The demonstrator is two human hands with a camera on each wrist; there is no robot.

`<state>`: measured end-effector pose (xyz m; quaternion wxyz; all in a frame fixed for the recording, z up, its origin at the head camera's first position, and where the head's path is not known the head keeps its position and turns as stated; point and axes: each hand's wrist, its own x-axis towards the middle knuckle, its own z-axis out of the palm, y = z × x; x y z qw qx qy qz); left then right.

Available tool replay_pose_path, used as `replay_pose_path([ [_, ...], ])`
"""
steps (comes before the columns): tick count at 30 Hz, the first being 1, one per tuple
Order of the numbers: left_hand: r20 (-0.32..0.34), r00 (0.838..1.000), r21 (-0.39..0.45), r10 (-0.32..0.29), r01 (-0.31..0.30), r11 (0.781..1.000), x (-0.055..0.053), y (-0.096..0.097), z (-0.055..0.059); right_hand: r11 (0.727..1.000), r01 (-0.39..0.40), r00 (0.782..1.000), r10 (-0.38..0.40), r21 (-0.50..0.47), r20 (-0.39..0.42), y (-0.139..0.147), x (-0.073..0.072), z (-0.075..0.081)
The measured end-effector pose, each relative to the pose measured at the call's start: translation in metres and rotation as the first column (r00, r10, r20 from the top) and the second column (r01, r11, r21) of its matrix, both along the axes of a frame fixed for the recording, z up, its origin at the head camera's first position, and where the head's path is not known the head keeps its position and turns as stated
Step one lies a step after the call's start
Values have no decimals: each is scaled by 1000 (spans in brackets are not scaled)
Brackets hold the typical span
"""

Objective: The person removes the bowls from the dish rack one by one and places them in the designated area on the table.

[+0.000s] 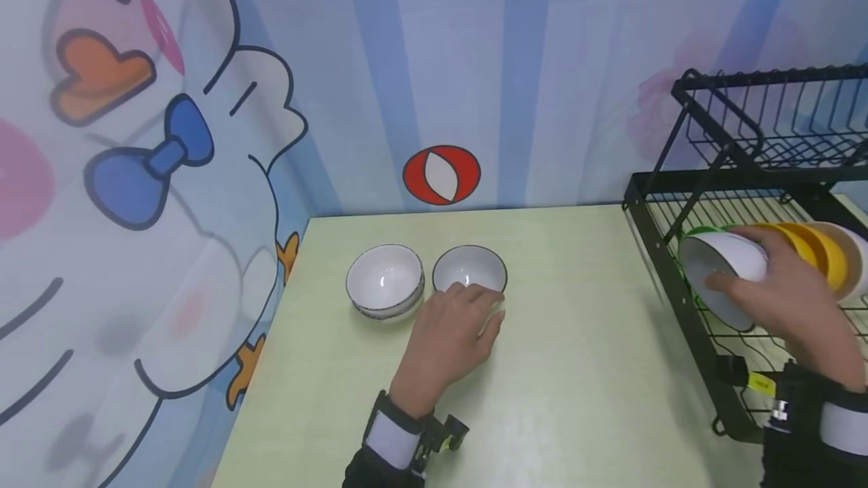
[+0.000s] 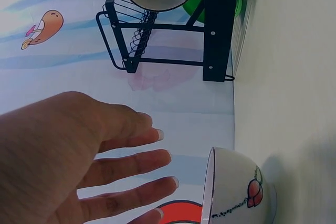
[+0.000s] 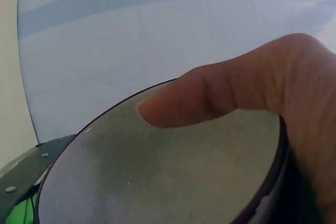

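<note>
One bowl (image 1: 708, 256) in right fingers (image 1: 739, 291), left fingers (image 2: 131, 164) parted

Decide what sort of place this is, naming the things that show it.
Probably a small dish-racking corner, perhaps staged for practice, though a home can't be ruled out: a black dish rack, white bowls on a pale tabletop, and a cartoon-printed backdrop behind.

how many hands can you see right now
2. The left hand is near the tabletop bowl; the right hand holds a white bowl at the drying rack.
</note>
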<state>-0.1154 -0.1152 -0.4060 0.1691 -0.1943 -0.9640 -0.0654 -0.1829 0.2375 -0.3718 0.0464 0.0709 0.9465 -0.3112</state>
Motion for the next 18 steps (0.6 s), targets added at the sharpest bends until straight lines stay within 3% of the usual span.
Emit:
replay_pose_path([
  [8, 14, 1000, -7, 25, -25, 1000, 0, -5, 0, 996, -68, 997, 70, -58, 26, -23, -5, 0],
  [18, 63, 997, -15, 44, -44, 999, -1, -8, 0, 968, -211, 976, 216, -138, 20, -47, -12, -11],
])
